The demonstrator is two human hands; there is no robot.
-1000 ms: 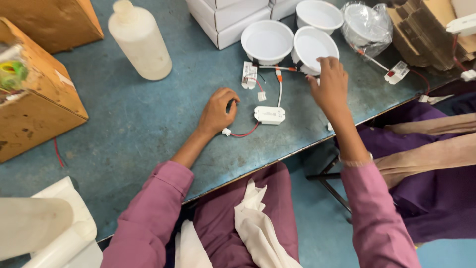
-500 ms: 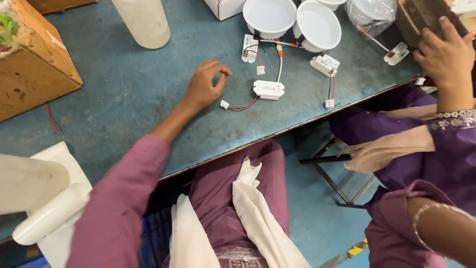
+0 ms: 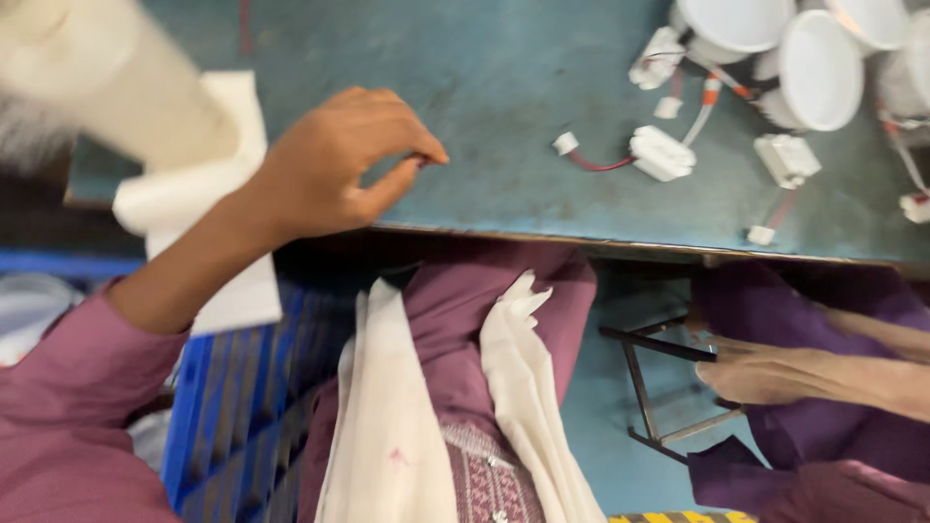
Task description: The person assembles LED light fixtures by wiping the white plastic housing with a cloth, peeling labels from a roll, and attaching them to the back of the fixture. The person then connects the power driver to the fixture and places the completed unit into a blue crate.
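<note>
**Left hand pinched at the worktop's near edge, parts lying to its right**

The left hand (image 3: 334, 169) rests on the blue-green worktop (image 3: 504, 87) close to its near edge, thumb and forefinger pressed together in a pinch; whether something tiny sits between them is too small to tell. The right hand is out of view. Just to the right, apart from the fingers, lies a small white connector (image 3: 565, 143) on a red wire (image 3: 599, 165) leading to a white driver box (image 3: 663, 154). Further toward the far right corner sit round white lamp housings (image 3: 821, 70) and another small white box (image 3: 787, 159). A blurred cream bottle (image 3: 107, 73) stands at the far left. For handling such fine wiring well, I judge the connector is best taken by its plastic body, not the wire.
</note>
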